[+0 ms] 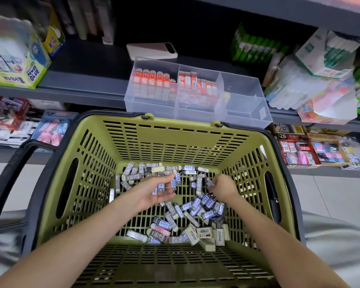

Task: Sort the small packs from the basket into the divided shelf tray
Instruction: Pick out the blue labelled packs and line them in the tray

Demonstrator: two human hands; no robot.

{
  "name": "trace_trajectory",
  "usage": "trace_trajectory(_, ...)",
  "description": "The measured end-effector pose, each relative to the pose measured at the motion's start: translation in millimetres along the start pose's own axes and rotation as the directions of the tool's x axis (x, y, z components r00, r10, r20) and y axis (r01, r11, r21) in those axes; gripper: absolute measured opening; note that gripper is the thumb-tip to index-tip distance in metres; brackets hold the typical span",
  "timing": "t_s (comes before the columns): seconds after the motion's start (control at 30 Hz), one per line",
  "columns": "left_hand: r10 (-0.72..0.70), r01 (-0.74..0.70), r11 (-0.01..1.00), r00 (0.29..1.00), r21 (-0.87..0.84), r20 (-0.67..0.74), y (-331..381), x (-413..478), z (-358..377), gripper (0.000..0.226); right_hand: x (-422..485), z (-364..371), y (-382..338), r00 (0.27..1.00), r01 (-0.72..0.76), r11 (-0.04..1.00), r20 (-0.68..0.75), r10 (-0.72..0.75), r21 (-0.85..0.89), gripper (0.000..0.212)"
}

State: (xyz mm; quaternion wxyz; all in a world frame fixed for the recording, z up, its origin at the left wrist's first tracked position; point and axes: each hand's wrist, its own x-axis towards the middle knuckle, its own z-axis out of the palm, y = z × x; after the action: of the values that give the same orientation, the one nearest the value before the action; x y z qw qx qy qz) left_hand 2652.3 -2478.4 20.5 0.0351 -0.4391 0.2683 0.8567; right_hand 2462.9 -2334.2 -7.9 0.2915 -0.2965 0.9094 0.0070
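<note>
Olive-green plastic forms the basket (pixel 175 142), and we have both hands low inside it, near its slotted floor. Our left hand (pixel 154 193) lies with the palm turned up, and its fingers (pixel 167 196) are curled around a few blue-and-white packs (pixel 160 187) already gathered there. Our right hand (pixel 223 188) pinches a single pack (pixel 209 181) at its fingertips; this pack points with its long axis toward the left hand. The gap between the two hands is small, so we judge that the next move is to pass this pack across into the left palm.

More loose packs (pixel 206 206) lie just under and behind the right fingers, toward the wrist, in many directions. Others lie beyond the left fingers, against the far wall. The right hand is nearer to the bigger heap.

Well beyond both sets of fingers, above the basket's far rim, the clear divided tray (pixel 245 113) stands on the grey shelf (pixel 87 80). Orange packs (pixel 152 76) fill its left compartments; the right ones look empty, so there is room, but we must lift over the rim.
</note>
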Motion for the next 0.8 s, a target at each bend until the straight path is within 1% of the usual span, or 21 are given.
trace_trajectory(0.03, -0.006, 0.006, 1.0, 1.0, -0.017, 0.0, -1.9, 0.9, 0.9, 0.046, -1.3, -1.2, -0.1, 0.998, -0.043, 0.997, 0.039, 0.04, 0.063, 0.018)
trace_trajectory(0.07, -0.013, 0.013, 0.999, 1.0, -0.035, 0.003, -3.7, 1.5, 1.8, 0.042, -3.9, -1.3, -0.7, 0.991, -0.075, 0.994, 0.112, 0.066, 0.077, 0.02)
trace_trajectory(0.1, -0.019, 0.019, 0.999, 1.0, -0.046, 0.012, -5.5, 1.5, 2.8, 0.039, -7.1, 0.1, -1.6, 0.98, -0.092, 0.994, 0.182, 0.081, 0.054, 0.024)
trace_trajectory(0.13, -0.023, 0.024, 0.998, 1.0, -0.053, 0.02, -7.3, 1.1, 3.6, 0.037, -10.1, 3.1, -2.3, 0.972, -0.096, 0.995, 0.218, 0.089, 0.021, 0.035)
trace_trajectory(0.17, -0.025, 0.026, 0.998, 0.999, -0.057, 0.023, -8.7, 1.3, 4.0, 0.036, -12.9, 6.6, -2.6, 0.972, -0.09, 0.996, 0.219, 0.088, -0.001, 0.048)
trace_trajectory(0.23, -0.025, 0.026, 0.998, 0.999, -0.059, 0.02, -10.9, 2.0, 4.0, 0.038, -17.4, 14.1, -6.0, 0.98, -0.092, 0.995, 0.174, 0.096, -0.03, 0.075)
trace_trajectory(0.27, -0.025, 0.026, 0.998, 1.0, -0.062, 0.015, -11.2, 2.1, 4.1, 0.04, -19.0, 18.4, -9.4, 0.984, -0.097, 0.992, 0.139, 0.107, -0.075, 0.083)
trace_trajectory(0.3, -0.023, 0.024, 0.997, 1.0, -0.067, 0.009, -11.6, 2.1, 3.8, 0.042, -21.0, 22.2, -14.1, 0.988, -0.099, 0.984, 0.099, 0.115, -0.147, 0.086)
trace_trajectory(0.37, -0.018, 0.018, 0.997, 1.0, -0.08, 0.005, -11.5, 1.9, 3.5, 0.046, -24.1, 29.9, -23.5, 0.994, -0.096, 0.95, 0.03, 0.109, -0.298, 0.087)
trace_trajectory(0.4, -0.014, 0.014, 0.996, 1.0, -0.082, 0.006, -11.0, 1.6, 3.4, 0.047, -24.5, 33.1, -26.5, 0.996, -0.083, 0.936, 0.009, 0.092, -0.342, 0.086)
trace_trajectory(0.47, -0.003, 0.003, 0.996, 1.0, -0.087, 0.003, -9.7, 1.9, 2.7, 0.046, -23.7, 35.4, -25.9, 0.999, -0.046, 0.929, -0.017, 0.042, -0.368, 0.08)
trace_trajectory(0.5, 0.002, -0.002, 0.996, 1.0, -0.09, 0.0, -8.8, 2.3, 2.4, 0.045, -22.7, 35.9, -22.5, 1.0, -0.015, 0.939, -0.029, 0.006, -0.342, 0.074)
trace_trajectory(0.57, 0.009, -0.011, 0.995, 1.0, -0.102, -0.014, -7.6, 2.7, 2.7, 0.044, -21.7, 38.0, -15.7, 0.994, 0.078, 0.974, -0.058, -0.092, -0.213, 0.057)
trace_trajectory(0.63, 0.013, -0.015, 0.994, 1.0, -0.112, -0.024, -7.9, 3.5, 2.9, 0.044, -22.2, 39.8, -14.8, 0.985, 0.143, 0.984, -0.083, -0.151, -0.104, 0.048)
trace_trajectory(0.7, 0.016, -0.018, 0.993, 1.0, -0.115, -0.023, -9.5, 3.8, 2.7, 0.045, -22.7, 42.3, -18.7, 0.981, 0.149, 0.985, -0.111, -0.158, -0.085, 0.049)
trace_trajectory(0.8, 0.019, -0.022, 0.992, 0.999, -0.121, -0.028, -11.6, 4.7, 2.0, 0.046, -22.6, 49.4, -25.4, 0.976, 0.135, 0.976, -0.15, -0.161, -0.171, 0.059)
